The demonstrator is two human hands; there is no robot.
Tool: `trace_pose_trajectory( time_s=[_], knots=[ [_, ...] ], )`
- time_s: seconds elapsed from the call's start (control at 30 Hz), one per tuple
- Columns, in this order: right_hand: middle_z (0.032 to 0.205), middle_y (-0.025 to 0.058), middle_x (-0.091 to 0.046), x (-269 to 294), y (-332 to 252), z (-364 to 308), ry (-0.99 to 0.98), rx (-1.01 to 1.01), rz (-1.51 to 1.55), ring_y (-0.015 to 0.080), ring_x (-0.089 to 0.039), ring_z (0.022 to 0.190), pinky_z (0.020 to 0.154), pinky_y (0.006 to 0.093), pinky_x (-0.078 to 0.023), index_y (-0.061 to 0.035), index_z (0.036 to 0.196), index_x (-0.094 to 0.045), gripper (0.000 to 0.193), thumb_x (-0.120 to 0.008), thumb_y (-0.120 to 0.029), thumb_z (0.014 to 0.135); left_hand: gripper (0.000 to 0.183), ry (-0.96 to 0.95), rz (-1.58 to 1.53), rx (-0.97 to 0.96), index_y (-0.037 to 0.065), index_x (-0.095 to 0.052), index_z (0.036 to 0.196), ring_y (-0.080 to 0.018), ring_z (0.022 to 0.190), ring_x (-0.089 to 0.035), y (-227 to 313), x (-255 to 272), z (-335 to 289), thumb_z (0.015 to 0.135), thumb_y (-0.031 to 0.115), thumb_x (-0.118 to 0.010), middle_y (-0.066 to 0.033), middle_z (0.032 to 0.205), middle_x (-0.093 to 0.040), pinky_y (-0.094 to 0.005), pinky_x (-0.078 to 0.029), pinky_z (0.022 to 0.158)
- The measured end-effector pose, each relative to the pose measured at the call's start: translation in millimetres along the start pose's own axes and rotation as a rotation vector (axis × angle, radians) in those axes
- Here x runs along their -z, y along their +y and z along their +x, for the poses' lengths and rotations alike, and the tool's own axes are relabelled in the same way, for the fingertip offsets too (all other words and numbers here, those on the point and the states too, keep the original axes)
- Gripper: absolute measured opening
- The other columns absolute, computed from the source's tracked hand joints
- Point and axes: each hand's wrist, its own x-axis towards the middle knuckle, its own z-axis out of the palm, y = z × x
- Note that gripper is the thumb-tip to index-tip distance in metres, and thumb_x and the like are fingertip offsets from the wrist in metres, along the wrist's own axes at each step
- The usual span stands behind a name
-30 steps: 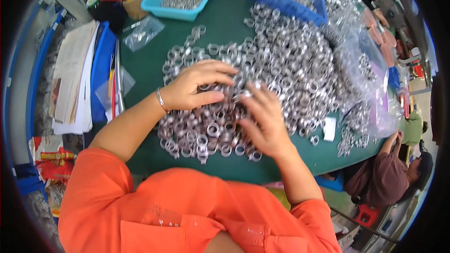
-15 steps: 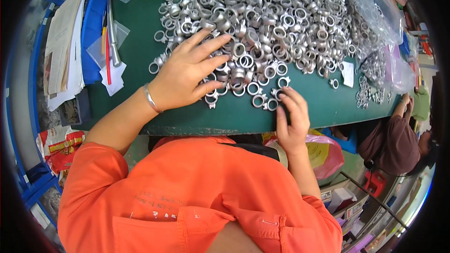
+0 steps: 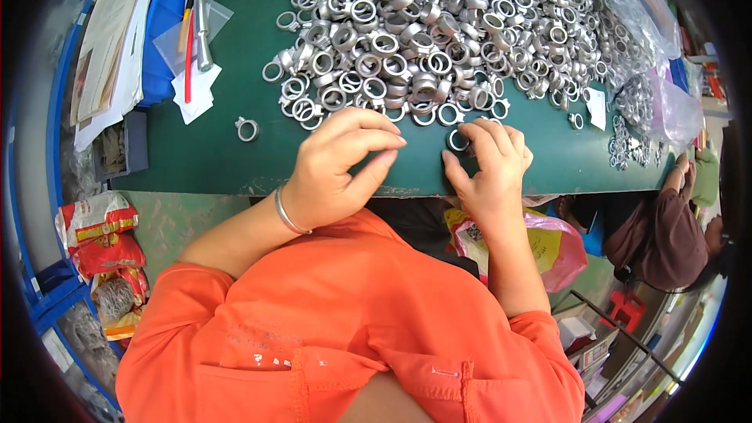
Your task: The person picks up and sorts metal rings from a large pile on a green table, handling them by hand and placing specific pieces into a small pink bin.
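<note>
A large heap of grey metal rings (image 3: pixel 423 16), each with a small lug, is spread over the green table. At its near edge, my left hand (image 3: pixel 345 153) hovers with curved fingers, the thumb apart from them and nothing visible between. My right hand (image 3: pixel 497 160) has its fingertips on a single ring (image 3: pixel 457 140) just in front of the heap, the thumb close below it. The fingers cover part of that ring's right side. A lone ring (image 3: pixel 247 129) lies left of the heap, and another ring (image 3: pixel 576 121) sits off to the right.
A blue bin (image 3: pixel 166 31) with papers, a red pen (image 3: pixel 188 70) and a metal rod (image 3: pixel 203 31) are at the left. Clear plastic bags (image 3: pixel 677 106) and smaller metal parts (image 3: pixel 619 145) lie at the right. Another person (image 3: pixel 662 235) sits beyond. A pink bag (image 3: pixel 552 247) is below the table edge.
My left hand has drawn back from the heap toward the table edge. A lone ring now lies at the left. My right hand remains at a ring near the heap's front; the view has shifted slightly.
</note>
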Motion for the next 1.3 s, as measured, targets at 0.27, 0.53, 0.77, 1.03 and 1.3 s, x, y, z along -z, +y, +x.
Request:
trace_pose_trajectory(
  time_s=[0.27,0.53,0.77,1.03,1.3],
  knots=[
    [0.090,0.0092,-0.061,-13.3,-32.3,-11.0,-0.021,-0.085,0.811,0.0149,-0.059,0.077,0.063,0.0235,-0.049,-0.0001,0.084,-0.062,0.014,-0.068,0.002,0.072,0.009,-0.035,-0.511,0.638,-0.002,-0.061,0.091,-0.0085,0.070,-0.058,11.5,-10.3,-28.7,0.082,0.001,-0.059,-0.0056,0.087,-0.060,-0.0205,-0.048,0.061],
    [0.099,0.0124,-0.057,-23.4,-44.1,-19.0,0.083,0.273,0.695,0.0204,-0.060,0.088,0.072,0.0288,-0.051,0.0018,0.087,-0.060,0.015,-0.063,0.008,0.074,0.009,-0.087,-0.835,0.838,-0.004,-0.060,0.089,-0.0084,0.067,-0.055,16.8,6.0,-33.3,0.084,0.003,-0.059,-0.0055,0.085,-0.059,-0.0204,-0.048,0.060],
    [0.117,0.0147,-0.046,-28.2,-36.2,-21.1,-0.159,-0.421,1.480,0.0156,-0.057,0.091,0.076,0.0266,-0.049,0.0022,0.114,-0.049,0.033,-0.051,0.009,0.081,0.008,-0.041,-0.740,0.575,-0.005,-0.059,0.089,-0.0115,0.068,-0.056,12.5,-3.0,-28.4,0.081,-0.004,-0.060,-0.0081,0.091,-0.056,-0.0215,-0.048,0.059],
    [0.099,0.0097,-0.056,-30.5,-33.5,-15.7,-0.160,-0.128,1.156,0.0145,-0.057,0.081,0.070,0.0243,-0.049,0.0030,0.113,-0.054,0.037,-0.060,0.007,0.077,0.018,-0.096,-1.179,1.009,-0.002,-0.061,0.089,-0.0078,0.062,-0.053,6.1,-4.7,-17.7,0.088,0.016,-0.057,-0.0037,0.076,-0.059,-0.0196,-0.043,0.052],
    [0.093,0.0113,-0.059,-32.4,-32.9,-13.4,-0.134,-0.070,1.057,0.0184,-0.058,0.080,0.071,0.0258,-0.047,0.0030,0.110,-0.057,0.031,-0.059,0.005,0.079,0.021,-0.081,-1.190,1.093,-0.002,-0.061,0.088,-0.0094,0.061,-0.054,1.2,-3.5,-19.1,0.089,0.019,-0.055,-0.0044,0.074,-0.059,-0.0208,-0.043,0.050]
  ],
)
